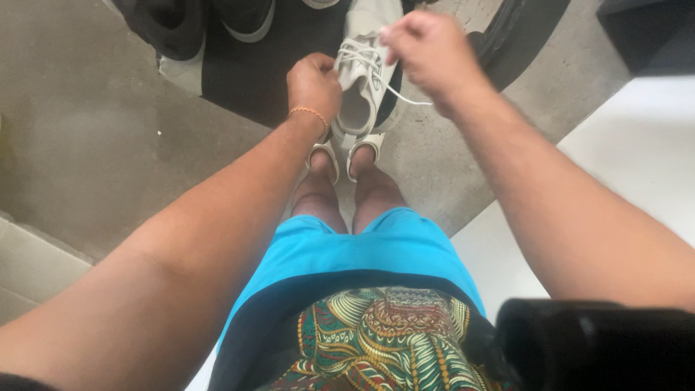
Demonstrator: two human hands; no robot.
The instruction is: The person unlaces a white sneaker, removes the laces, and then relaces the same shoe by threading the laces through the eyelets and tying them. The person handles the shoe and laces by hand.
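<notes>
The head camera looks straight down past the person's chest, shorts and feet. At the left edge, low on the concrete floor (108, 130), lies a flat piece of pale cardboard (32, 268), plain and unmarked, cut off by the frame so its full shape cannot be told. No label or sign shows on anything in view.

A white shoe (362, 72) is held up in front of the person, above the feet, its opening facing the camera and its toe pointing away. It is off-white with white laces (358, 54) threaded across the top; one lace end trails to the right below the right hand. The left hand (313, 83) is clenched on the shoe's left side near the collar, a thin beaded bracelet (310, 112) on the wrist. The right hand (427, 47) is closed with the fingertips pinching a lace at the upper right of the shoe.

Below the shoe, the two feet wear white sandals (347, 156), side by side. The bright blue shorts (347, 253) and a patterned green, red and yellow shirt (376, 340) fill the bottom middle.

At the top, dark shoes (188, 25) sit on a black mat (246, 72), cut off by the frame. A dark, blurred object (594, 344) at the bottom right is too close to make out. A white surface (637, 159) runs along the right side.
</notes>
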